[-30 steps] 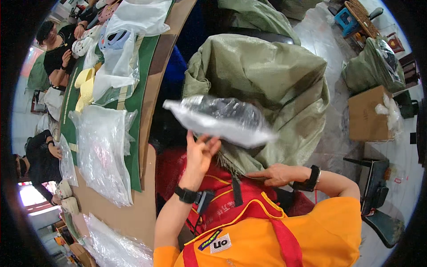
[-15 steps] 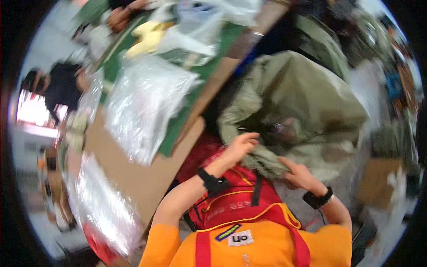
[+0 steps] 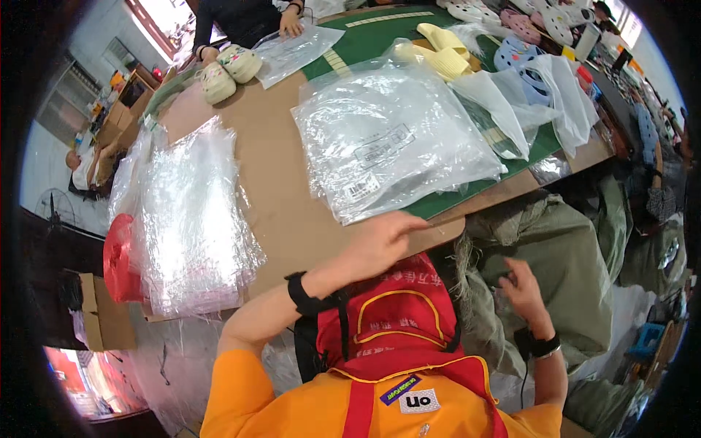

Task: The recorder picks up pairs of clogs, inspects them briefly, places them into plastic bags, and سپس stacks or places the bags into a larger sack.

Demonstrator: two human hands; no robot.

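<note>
Head view: glossy clear plastic bags (image 3: 409, 109), one o'clock, bear a dark printed box (image 3: 385, 147) and barcode (image 3: 361, 187). Near centre, the left hand (image 3: 380, 244) stretches its forefinger by the table (image 3: 274, 171) edge, other fingers unclear. At four, the right hand (image 3: 524, 293), fingers loosely spread, overlaps the woven olive sack (image 3: 573, 266). White characters mark the red apron (image 3: 394, 303), five o'clock.

The dark-clad co-worker (image 3: 247, 20) is cut off — above.

Clear bags (image 3: 394, 139) lie stacked on the table (image 3: 270, 157). The left hand (image 3: 380, 242) is just in front of them, yellow slippers (image 3: 453, 66) behind, the right hand (image 3: 523, 292) off to their front right.
</note>
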